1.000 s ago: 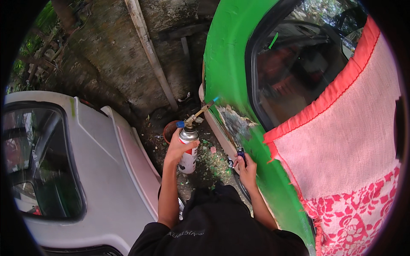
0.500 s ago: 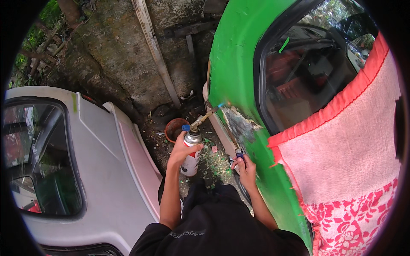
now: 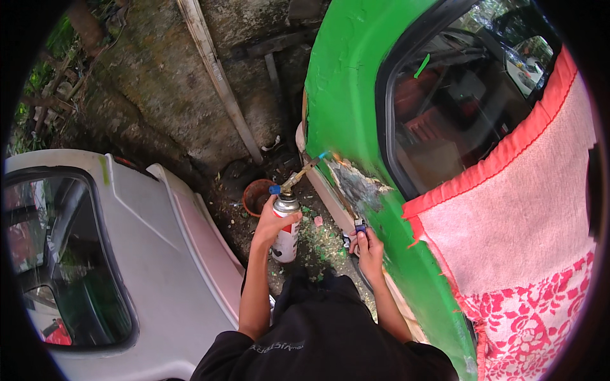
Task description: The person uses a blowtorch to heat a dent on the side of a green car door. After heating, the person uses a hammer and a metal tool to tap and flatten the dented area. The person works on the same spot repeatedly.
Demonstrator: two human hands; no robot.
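1. Head view, nearest first: right hand (image 3: 368,246) pinches a small dark-blue tool (image 3: 361,228), fingers curled close round it, its metal end facing away from the body. Exact kind: I cannot tell.
2. Left hand (image 3: 270,223) is wrapped round the upper part of a white-and-red gas canister (image 3: 286,244). I see one digit laid across the can toward the right; the others are partly hidden. Long axis runs roughly away from the body, base nearer.
3. Torch nozzle (image 3: 303,174), fixed to the canister's top, lies just beyond the left fingers, slanting forward and to the right. A blue knob (image 3: 274,189) sits at its rear.
4. Key relation, by my judgement: nozzle tip to panel. The blue flame (image 3: 325,155) stands by the far-left end of a bare, flaking patch (image 3: 357,185) on the green car (image 3: 343,76), orange glow beside it. The patch slants back toward the right hand, the nearer of the two. Tool contact with the panel: cannot tell.
5. To the sides I note a pink towel (image 3: 470,241) draped at right, a pale car (image 3: 165,267) at left.
6. Farther: reddish pot (image 3: 250,187) on the ground; plank (image 3: 219,79) against a stained wall (image 3: 152,70).
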